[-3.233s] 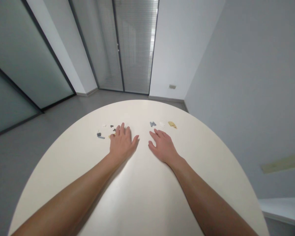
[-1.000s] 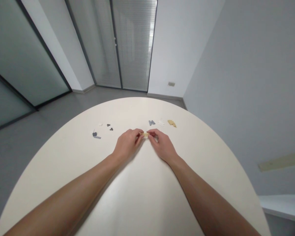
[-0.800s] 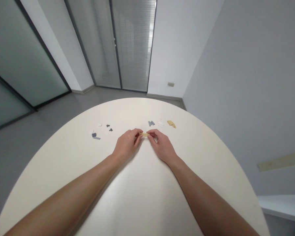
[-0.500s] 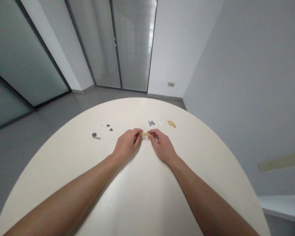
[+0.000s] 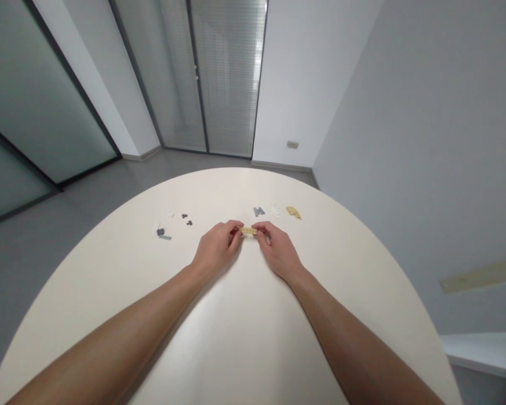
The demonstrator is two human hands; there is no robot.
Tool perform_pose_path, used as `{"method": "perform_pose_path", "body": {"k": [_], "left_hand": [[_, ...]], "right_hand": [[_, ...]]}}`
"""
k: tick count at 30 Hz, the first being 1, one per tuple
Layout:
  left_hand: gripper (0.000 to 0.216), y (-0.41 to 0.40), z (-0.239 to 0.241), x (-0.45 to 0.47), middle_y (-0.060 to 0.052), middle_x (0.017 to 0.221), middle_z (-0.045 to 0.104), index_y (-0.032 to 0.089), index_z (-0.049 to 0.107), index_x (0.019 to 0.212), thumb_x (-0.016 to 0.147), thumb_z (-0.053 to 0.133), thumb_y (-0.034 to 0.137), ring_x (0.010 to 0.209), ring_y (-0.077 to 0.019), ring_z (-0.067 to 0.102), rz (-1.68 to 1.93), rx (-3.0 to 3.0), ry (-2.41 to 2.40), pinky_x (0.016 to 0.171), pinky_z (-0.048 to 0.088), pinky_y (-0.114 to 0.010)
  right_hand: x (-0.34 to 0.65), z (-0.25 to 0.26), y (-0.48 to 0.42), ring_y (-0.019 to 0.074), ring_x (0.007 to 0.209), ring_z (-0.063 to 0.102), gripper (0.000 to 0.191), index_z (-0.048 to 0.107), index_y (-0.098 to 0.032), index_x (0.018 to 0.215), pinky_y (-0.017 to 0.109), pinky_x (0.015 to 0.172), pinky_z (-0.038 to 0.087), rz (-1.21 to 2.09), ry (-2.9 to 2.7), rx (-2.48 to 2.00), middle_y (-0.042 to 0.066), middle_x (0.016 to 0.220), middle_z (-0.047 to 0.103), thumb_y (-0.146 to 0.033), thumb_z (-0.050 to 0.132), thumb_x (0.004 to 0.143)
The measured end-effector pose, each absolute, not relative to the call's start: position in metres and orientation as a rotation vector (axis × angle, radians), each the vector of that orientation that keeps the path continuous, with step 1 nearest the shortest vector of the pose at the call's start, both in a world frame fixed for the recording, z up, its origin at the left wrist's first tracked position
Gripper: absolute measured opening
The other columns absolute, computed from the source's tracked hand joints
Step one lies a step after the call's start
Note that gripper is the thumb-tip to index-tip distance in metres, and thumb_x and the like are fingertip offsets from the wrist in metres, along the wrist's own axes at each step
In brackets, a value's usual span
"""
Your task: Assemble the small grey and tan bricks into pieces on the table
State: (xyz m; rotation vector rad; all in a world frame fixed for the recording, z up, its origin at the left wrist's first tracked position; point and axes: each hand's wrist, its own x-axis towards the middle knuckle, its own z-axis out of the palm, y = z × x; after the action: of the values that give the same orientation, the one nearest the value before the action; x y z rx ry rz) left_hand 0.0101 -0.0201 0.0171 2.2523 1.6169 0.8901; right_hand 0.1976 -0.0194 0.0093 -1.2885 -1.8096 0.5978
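Between my two hands is a narrow tan studded building-brick piece (image 5: 248, 230), held level just over the table. My left hand (image 5: 217, 245) pinches its left end between thumb and fingers. At the right end, my right hand (image 5: 279, 251) grips it the same way. Fingertips cover both ends of the piece. Beyond the right hand lie grey pieces (image 5: 258, 211), white pieces (image 5: 275, 211) and tan pieces (image 5: 294, 212).
A round white table (image 5: 236, 337) carries everything. Left of the hands are small dark pieces (image 5: 189, 223), a dark grey block (image 5: 161, 232), a flat grey strip (image 5: 165, 238) and a small white piece (image 5: 171, 215).
Both hands keep their hold on the tan piece, which has tilted slightly so more of its studded face shows. The whole view has shifted a little.
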Motion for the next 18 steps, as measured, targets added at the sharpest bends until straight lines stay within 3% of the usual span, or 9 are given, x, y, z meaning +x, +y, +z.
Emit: {"method": "perform_pose_path", "body": {"k": [18], "left_hand": [[0.023,-0.0209,0.0181,0.0107,-0.004,0.096,0.073,0.023,0.065,0.111,0.096,0.050,0.030,0.084,-0.0209,0.065,0.874,2.213,1.633,0.071,0.045,-0.033]], "right_hand": [[0.1985,0.0100,-0.0190,0.0192,0.096,0.065,0.020,0.065,-0.022,0.108,0.035,0.089,0.048,0.612,-1.819,-1.252,0.005,0.104,0.073,-0.021,0.048,0.096]]}}
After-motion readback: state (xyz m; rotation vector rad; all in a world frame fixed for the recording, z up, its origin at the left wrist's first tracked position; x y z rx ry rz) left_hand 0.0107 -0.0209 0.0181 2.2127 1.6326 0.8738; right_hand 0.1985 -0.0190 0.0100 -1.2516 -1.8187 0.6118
